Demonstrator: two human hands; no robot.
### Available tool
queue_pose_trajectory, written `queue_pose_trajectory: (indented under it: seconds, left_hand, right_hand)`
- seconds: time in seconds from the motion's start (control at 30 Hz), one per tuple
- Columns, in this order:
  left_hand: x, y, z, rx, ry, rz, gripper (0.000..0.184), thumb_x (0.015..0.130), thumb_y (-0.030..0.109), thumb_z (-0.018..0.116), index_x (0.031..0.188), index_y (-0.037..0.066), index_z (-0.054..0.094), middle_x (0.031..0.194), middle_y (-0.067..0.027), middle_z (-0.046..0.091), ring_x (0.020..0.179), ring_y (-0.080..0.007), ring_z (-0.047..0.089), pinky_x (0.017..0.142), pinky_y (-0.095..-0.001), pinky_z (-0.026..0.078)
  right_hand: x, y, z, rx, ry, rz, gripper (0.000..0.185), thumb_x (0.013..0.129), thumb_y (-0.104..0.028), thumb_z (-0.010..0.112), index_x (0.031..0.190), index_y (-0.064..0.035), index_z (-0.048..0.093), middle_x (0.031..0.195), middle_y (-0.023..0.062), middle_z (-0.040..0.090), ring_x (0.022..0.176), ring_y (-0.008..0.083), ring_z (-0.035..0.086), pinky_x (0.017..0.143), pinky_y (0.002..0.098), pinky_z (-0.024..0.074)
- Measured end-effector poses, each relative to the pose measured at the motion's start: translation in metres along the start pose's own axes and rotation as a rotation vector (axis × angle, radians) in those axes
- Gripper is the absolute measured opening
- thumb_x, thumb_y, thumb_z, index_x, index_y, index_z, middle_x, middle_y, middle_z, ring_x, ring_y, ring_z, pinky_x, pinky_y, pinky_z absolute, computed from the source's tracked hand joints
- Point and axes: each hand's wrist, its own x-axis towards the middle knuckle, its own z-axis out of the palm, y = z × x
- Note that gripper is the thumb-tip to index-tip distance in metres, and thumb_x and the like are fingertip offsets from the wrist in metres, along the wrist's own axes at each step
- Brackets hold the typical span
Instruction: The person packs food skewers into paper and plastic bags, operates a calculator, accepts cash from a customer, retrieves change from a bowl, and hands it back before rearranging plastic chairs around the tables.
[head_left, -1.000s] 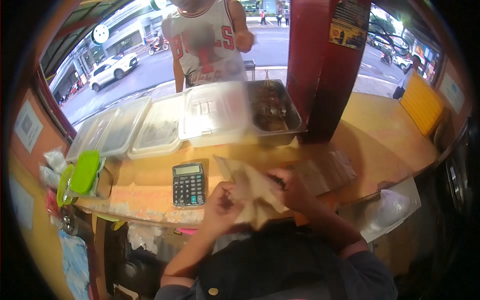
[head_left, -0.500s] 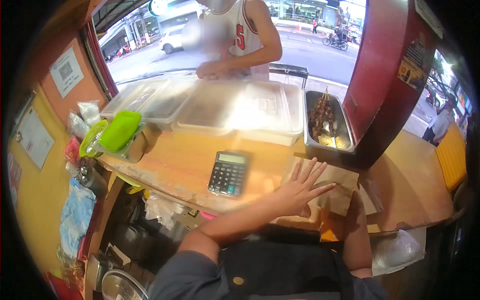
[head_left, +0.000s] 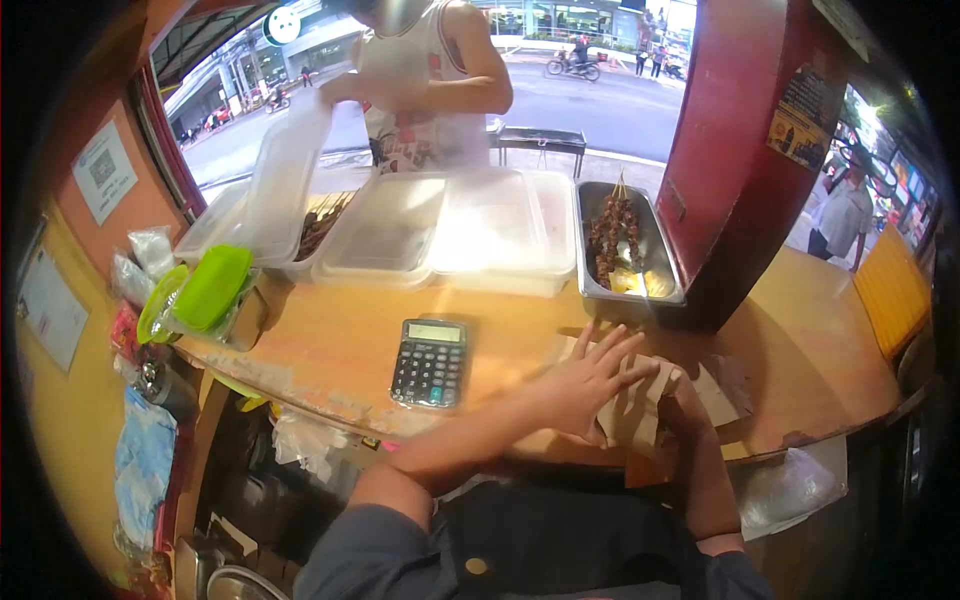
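My left hand (head_left: 590, 385) is spread over a brown paper bag (head_left: 640, 405) near the counter's front edge, fingers apart. On the bag's right side, my right hand (head_left: 692, 410) has its fingers closed at the paper's edge; part of that grip is hidden. More brown paper (head_left: 722, 392) lies just beyond the right hand. A black calculator (head_left: 430, 362) rests on the counter to the left of my hands. Behind the bag stands a metal tray (head_left: 590, 288) containing skewered meat (head_left: 612, 240) and something yellow.
Plastic containers (head_left: 385, 235) line the counter's far side. Across from me a person (head_left: 425, 90) holds up a translucent lid (head_left: 285, 185), exposing skewers (head_left: 322, 225). Green-lidded tubs (head_left: 215, 288) stand at left. A red post (head_left: 735, 150) rises at right.
The person opposite has lifted a container lid, uncovering skewers. My right hand has come up to the paper bag's edge, and the paper now bends upward. My left hand stays spread over it.
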Motion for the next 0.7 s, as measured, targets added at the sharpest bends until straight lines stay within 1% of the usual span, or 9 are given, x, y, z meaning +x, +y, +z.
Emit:
queue_pose_trajectory:
  seconds: [0.03,0.13,0.2,0.23,0.27,0.37,0.43,0.63,0.7]
  left_hand:
    - [-0.002,0.004,-0.007,0.003,0.0,0.003,0.103,0.056,0.047,0.079,0.141,0.019,0.03,0.146,-0.022,0.013,0.136,-0.0427,0.011,0.105,-0.0632,0.011]
    - [-0.01,0.023,-0.027,0.067,0.37,0.228,0.06,0.073,0.035,0.065,0.13,0.025,0.049,0.145,-0.0158,0.023,0.136,-0.0356,0.015,0.103,-0.0642,0.016]
    - [-0.014,0.025,-0.048,0.2,0.356,0.321,0.053,0.075,0.034,0.061,0.127,0.028,0.052,0.142,-0.0116,0.03,0.136,-0.032,0.018,0.104,-0.0613,0.017]
    - [-0.017,0.025,-0.058,0.335,0.344,0.41,0.047,0.077,0.033,0.057,0.124,0.031,0.055,0.14,-0.0075,0.036,0.135,-0.0284,0.021,0.106,-0.0585,0.018]
    - [-0.02,0.025,-0.066,0.394,0.393,0.419,0.032,0.075,0.026,0.058,0.106,0.028,0.065,0.124,-0.0037,0.052,0.129,-0.0232,0.033,0.106,-0.0569,0.021]
    - [-0.043,0.029,-0.108,0.603,0.254,0.412,0.018,0.072,0.021,0.06,0.09,0.022,0.064,0.104,-0.0017,0.059,0.12,-0.0223,0.043,0.105,-0.0562,0.023]
    - [-0.057,0.028,-0.12,0.479,0.373,0.342,0.008,0.07,0.016,0.06,0.078,0.017,0.059,0.086,0.0012,0.058,0.113,-0.0205,0.049,0.105,-0.0561,0.026]
    - [-0.089,0.023,-0.127,0.486,0.43,0.043,0.016,0.065,0.021,0.071,0.068,0.015,0.057,0.079,0.0016,0.061,0.115,-0.0263,0.05,0.105,-0.057,0.023]
    - [-0.101,0.021,-0.126,0.466,0.417,0.038,0.02,0.066,0.025,0.073,0.071,0.014,0.056,0.096,0.0011,0.058,0.116,-0.0264,0.046,0.104,-0.0573,0.025]
  right_hand:
    - [0.003,-0.009,0.003,-0.001,0.002,-0.004,0.035,0.086,-0.03,0.061,0.109,-0.0038,0.055,0.101,0.0028,0.06,0.087,0.0095,0.056,0.078,0.0278,0.0483]
    - [0.014,-0.045,0.013,-0.199,0.114,0.005,0.028,0.082,-0.016,0.064,0.106,-0.0025,0.056,0.103,0.0068,0.061,0.088,0.0152,0.058,0.077,0.03,0.0482]
    - [0.027,-0.083,0.011,-0.733,-0.069,-0.176,0.026,0.077,-0.01,0.067,0.099,-0.0021,0.056,0.092,0.0136,0.062,0.083,0.02,0.061,0.071,0.031,0.0483]
    - [0.031,-0.1,0.018,-0.735,-0.063,-0.17,0.026,0.077,-0.01,0.067,0.099,-0.0021,0.056,0.092,0.0136,0.062,0.083,0.02,0.061,0.071,0.031,0.0483]
    - [0.036,-0.112,0.027,-0.783,-0.12,-0.087,0.026,0.075,-0.01,0.069,0.095,-0.0012,0.055,0.086,0.0145,0.061,0.08,0.021,0.06,0.069,0.0314,0.0479]
    - [0.051,-0.116,0.022,-0.812,-0.14,-0.067,0.025,0.071,-0.01,0.072,0.085,0.0006,0.053,0.076,0.0151,0.06,0.072,0.0226,0.059,0.064,0.0327,0.0462]
    - [0.061,-0.133,0.023,-1.005,-0.115,0.083,0.023,0.068,-0.002,0.069,0.088,-0.0005,0.056,0.068,0.0082,0.059,0.065,0.0117,0.055,0.059,0.0288,0.0461]
    - [0.067,-0.126,0.02,-1.0,-0.229,0.063,0.021,0.068,-0.001,0.067,0.085,-0.0019,0.055,0.07,0.0083,0.059,0.062,0.0145,0.055,0.056,0.0278,0.0447]
    - [0.07,-0.132,0.027,-0.981,-0.342,0.137,0.017,0.073,0.002,0.061,0.088,0.0006,0.055,0.079,0.0135,0.061,0.072,0.0208,0.06,0.062,0.0317,0.0472]
